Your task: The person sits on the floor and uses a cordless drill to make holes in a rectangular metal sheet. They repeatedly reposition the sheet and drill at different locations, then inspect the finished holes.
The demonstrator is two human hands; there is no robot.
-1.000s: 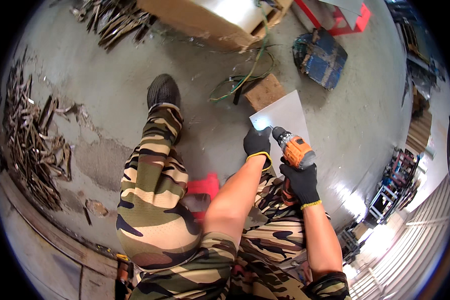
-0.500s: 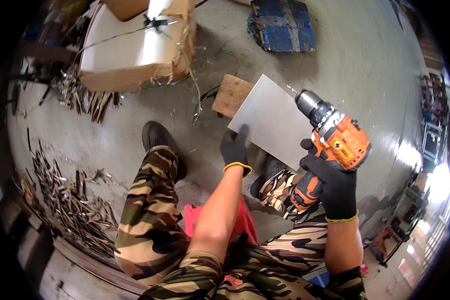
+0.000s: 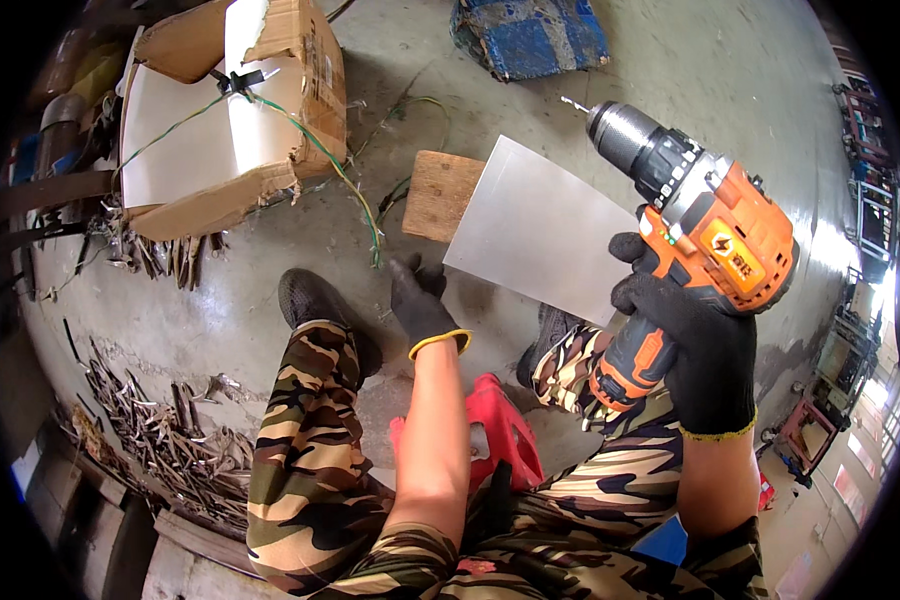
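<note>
My right hand [image 3: 705, 335], in a black glove, grips an orange and black cordless drill [image 3: 735, 250], its thin bit pointing up and left. Below and left of the drill, a flat pale grey sheet [image 3: 540, 225] rests partly over a wooden block [image 3: 440, 195]; the drill and glove hide its right corner. My left hand [image 3: 422, 305], gloved in black with a yellow cuff, hangs beside the sheet's lower left corner, apart from it. Its fingers are loosely apart with nothing visible in them. Close to its fingertips hangs the end of a green and yellow wire [image 3: 355, 195].
A torn cardboard box [image 3: 315, 95] holding white sheets stands at the upper left, the wire running over it. A blue taped bundle [image 3: 530, 40] lies at the top. Metal scraps [image 3: 170, 430] are piled at the left. A red plastic stool [image 3: 510, 435] shows between my legs.
My left hand has left the sheet's corner and moved left and slightly down. My right hand has raised the drill closer to the camera, to the right. The view has shifted a little.
</note>
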